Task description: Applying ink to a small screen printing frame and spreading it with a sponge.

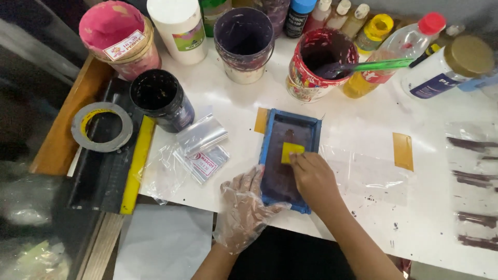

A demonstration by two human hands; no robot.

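The small blue-framed screen [288,161] lies flat on the white worktop [363,124]. The gloved left hand [244,205] braces its near-left edge, fingers spread. The right hand [311,176] pinches a yellow card squeegee [291,151] against the mesh. The frame appears rigid and light, the mesh delicate; grip the frame rails.

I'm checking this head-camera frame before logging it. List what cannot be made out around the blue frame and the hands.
- Blue frame, near corner: covered by the gloved left hand.
- Yellow scraper: lower part hidden under the right hand fingers.
- Red-rimmed pot: the green-handled tool tip is sunk in dark ink.
- Top-row bottles: cut by the frame edge.
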